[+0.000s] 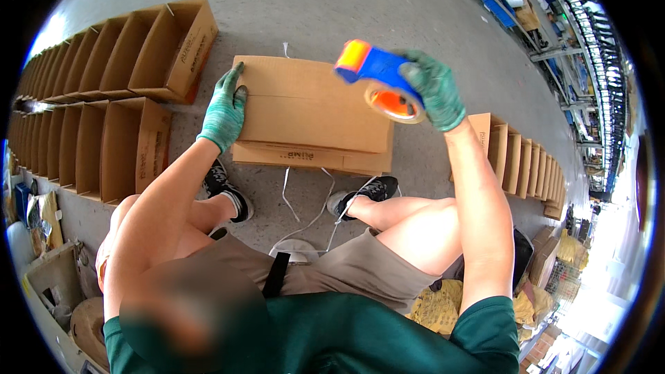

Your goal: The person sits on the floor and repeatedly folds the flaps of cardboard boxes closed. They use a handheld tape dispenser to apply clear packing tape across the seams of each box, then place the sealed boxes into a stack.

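Observation:
In front of my knees lies a flat brown cardboard box [315, 114], its top flaps closed along a middle seam. My left hand [226, 109], in a green glove, rests on the box's left edge with the fingers stretched out. Raised above the right end of the box, my gloved right hand [435, 88] grips a blue tape dispenser [383, 69]. The dispenser has an orange and yellow front end and a roll of tape on an orange hub. White string [324, 201] trails from under the box toward my feet.
Long rows of open cardboard boxes stand on the left [156, 55] and right [495, 142]. Metal shelving [554, 55] with mixed goods runs along the far right. A pale bin [52, 280] stands at lower left; yellow sacks [438, 305] lie by my right side.

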Tool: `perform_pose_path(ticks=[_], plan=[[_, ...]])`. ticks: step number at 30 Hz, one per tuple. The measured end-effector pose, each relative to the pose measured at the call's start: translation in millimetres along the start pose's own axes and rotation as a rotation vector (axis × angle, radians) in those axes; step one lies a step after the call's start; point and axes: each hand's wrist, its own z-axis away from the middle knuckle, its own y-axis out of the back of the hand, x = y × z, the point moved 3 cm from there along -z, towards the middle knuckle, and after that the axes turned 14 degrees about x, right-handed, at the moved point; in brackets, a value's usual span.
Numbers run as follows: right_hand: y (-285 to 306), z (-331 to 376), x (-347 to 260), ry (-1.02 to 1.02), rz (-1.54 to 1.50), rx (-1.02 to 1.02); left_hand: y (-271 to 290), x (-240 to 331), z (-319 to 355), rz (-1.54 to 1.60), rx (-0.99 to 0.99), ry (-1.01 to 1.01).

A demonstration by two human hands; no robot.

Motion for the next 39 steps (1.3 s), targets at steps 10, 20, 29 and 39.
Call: perform_pose_path(ticks=[10, 20, 29, 39], plan=[[-44.7, -11.1, 19.7, -0.268, 0.086, -0.419, 11.7, 23.4, -3.8, -0.316, 0.016, -0.089], [-31.5, -15.4, 41.7, -0.132, 0.108, -0.482, -15.4, 113.1, 33.3, 0.657, -0.353, 1.187], [-29.1, -11.9, 42.8, -0.157, 0.124, -0.465, -76.6, 134.5, 59.8, 1.064, -0.166, 1.212], [-40.4, -13.3, 16.4, -0.158, 0.259, -0.557, -67.0, 103.4, 41.4, 0.477, 0.252, 0.583]])
